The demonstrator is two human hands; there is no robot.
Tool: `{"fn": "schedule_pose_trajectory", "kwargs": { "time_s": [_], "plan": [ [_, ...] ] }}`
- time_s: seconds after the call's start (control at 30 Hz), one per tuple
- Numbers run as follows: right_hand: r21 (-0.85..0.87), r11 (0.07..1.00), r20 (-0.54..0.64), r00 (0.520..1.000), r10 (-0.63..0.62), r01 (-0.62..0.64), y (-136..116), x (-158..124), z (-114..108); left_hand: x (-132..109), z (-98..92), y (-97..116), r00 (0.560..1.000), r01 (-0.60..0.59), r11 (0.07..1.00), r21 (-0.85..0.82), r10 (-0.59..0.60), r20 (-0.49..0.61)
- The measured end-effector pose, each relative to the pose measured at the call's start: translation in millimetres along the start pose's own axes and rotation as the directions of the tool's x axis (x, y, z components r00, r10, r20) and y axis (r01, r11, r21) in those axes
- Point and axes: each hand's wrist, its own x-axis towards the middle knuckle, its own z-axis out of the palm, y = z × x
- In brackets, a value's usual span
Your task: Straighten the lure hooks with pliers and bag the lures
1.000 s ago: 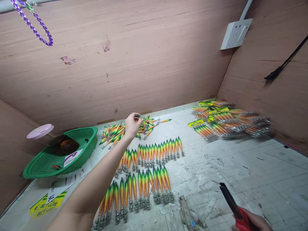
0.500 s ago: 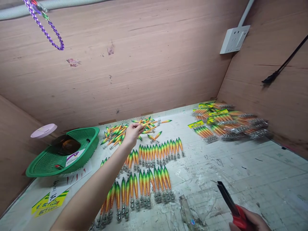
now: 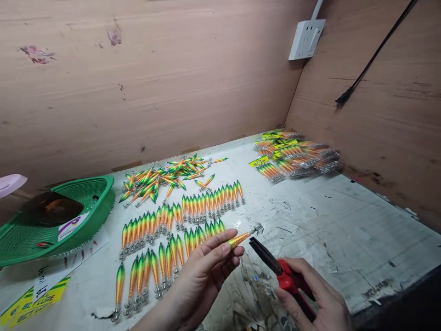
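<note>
The left hand point(image 3: 203, 276) holds one squid jig point(image 3: 238, 239) above the desk point(image 3: 344, 230), its fingers point(image 3: 216, 242) pinching the orange-green body and the hook crown pointing right. The right hand point(image 3: 317, 299) wraps red-handled pliers point(image 3: 279, 271), tip just below the hooks.

Handling: the jig looks light, rigid and glossy, so probably slippery. Grip it mid-body, since the barbed crown snags skin.

Clearance: rows of jigs point(image 3: 206, 204) lie just left. Bare desk lies to the right, up to the near edge and the side wall point(image 3: 379, 138).

Bare tabletop point(image 3: 344, 230) right of lure rows point(image 3: 206, 204)
</note>
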Motion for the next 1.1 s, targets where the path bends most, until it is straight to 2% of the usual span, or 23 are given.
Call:
{"fn": "schedule_pose_trajectory", "kwargs": {
  "time_s": [0.17,0.23,0.33,0.47,0.63,0.7,0.73,0.77,0.8,0.83,0.87,0.9,0.93,1.0,1.1],
  "plan": [
    [-0.036,0.990,0.121,0.984,-0.131,0.136,-9.9,6.0,-7.4,-5.8,-2.9,-6.9,1.000,-0.005,1.000,0.027,0.005,0.001],
    [-0.065,0.984,0.115,0.980,-0.160,0.169,-12.3,6.5,-9.3,-6.7,-6.1,-8.5,0.999,-0.016,0.998,0.064,0.014,0.033],
    [-0.059,0.988,0.085,0.987,-0.138,0.144,-14.7,5.3,-9.7,-7.6,-11.9,-10.2,0.993,-0.046,0.987,0.153,0.028,0.115],
    [-0.063,0.983,0.133,0.977,-0.165,0.175,-18.3,3.8,-7.1,-11.0,-17.3,-13.1,0.980,-0.064,0.973,0.222,0.019,0.199],
    [-0.077,0.993,0.065,0.994,-0.086,0.091,-22.9,0.1,-0.7,-16.7,-20.9,-13.5,0.973,-0.082,0.956,0.283,0.015,0.230],
    [-0.089,0.994,0.047,0.997,-0.054,0.058,-16.1,0.1,-2.0,-10.4,-23.1,-5.3,0.970,-0.181,0.900,0.396,0.097,0.222],
    [-0.115,0.992,0.030,0.999,-0.042,0.045,-9.5,0.9,-4.3,-3.4,-24.2,1.1,0.956,-0.278,0.821,0.499,0.187,0.225],
    [-0.152,0.988,0.007,1.000,-0.030,0.031,-1.1,2.1,-7.7,6.4,-25.1,8.5,0.921,-0.390,0.680,0.620,0.294,0.257],
    [-0.192,0.981,-0.021,1.000,-0.015,0.011,8.8,3.5,-11.8,18.8,-25.8,16.3,0.860,-0.492,0.466,0.735,0.391,0.328],
    [-0.227,0.974,-0.053,0.999,0.003,-0.015,19.3,4.8,-16.1,33.0,-26.2,23.8,0.777,-0.568,0.199,0.799,0.450,0.440],
    [-0.248,0.968,-0.082,0.996,0.025,-0.045,29.7,6.0,-20.2,48.0,-26.1,30.4,0.706,-0.609,-0.060,0.791,0.414,0.574],
    [-0.251,0.965,-0.105,0.993,0.051,-0.076,39.3,6.9,-23.6,62.7,-25.7,36.0,0.659,-0.621,-0.273,0.735,0.324,0.678],
    [-0.245,0.964,-0.121,0.990,0.078,-0.106,47.6,7.3,-25.9,76.0,-24.8,40.4,0.634,-0.626,-0.415,0.660,0.223,0.741],
    [-0.223,0.964,-0.136,0.984,0.116,-0.145,59.4,7.3,-26.1,95.3,-22.1,47.1,0.623,-0.644,-0.520,0.562,0.070,0.779],
    [-0.208,0.966,-0.158,0.980,0.124,-0.155,66.7,7.0,-17.0,106.9,-17.5,59.7,0.637,-0.667,-0.528,0.526,-0.037,0.770]
  ]
}}
